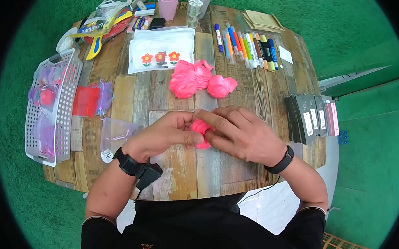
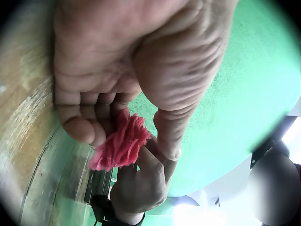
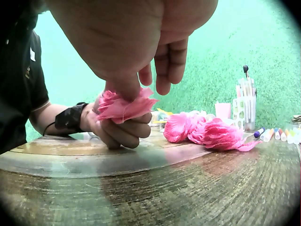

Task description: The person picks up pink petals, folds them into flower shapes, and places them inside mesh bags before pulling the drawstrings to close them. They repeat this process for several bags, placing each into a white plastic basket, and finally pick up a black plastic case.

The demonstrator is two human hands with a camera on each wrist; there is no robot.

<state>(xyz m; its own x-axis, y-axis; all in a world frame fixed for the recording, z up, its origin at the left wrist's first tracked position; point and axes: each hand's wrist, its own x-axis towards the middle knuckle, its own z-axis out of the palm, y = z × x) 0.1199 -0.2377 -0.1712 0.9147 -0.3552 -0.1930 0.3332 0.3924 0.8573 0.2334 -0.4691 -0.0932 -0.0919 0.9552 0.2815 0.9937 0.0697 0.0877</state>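
Note:
A pink ruffled flower (image 1: 203, 145), with thin crinkled petals, is held close over the table's near middle. My left hand (image 1: 161, 132) grips it from beneath, the fingers curled round its base in the right wrist view. From the other side my right hand (image 1: 252, 139) pinches the petals (image 3: 124, 109), its remaining fingers hanging free behind. Part of the flower is hidden under the right fingers in the head view. Just beyond both hands lie more pink ruffled bunches (image 1: 184, 80), one rounder bunch (image 1: 221, 86) set to the right.
Behind the bunches is a white pouch (image 1: 159, 41) with red flowers. Markers (image 1: 245, 47) lie in a row at the far right, dark boxes (image 1: 300, 119) nearer. At left stand a white basket (image 1: 65, 104) and mesh bags (image 1: 86, 101). A pink cup (image 1: 168, 6) is at the back.

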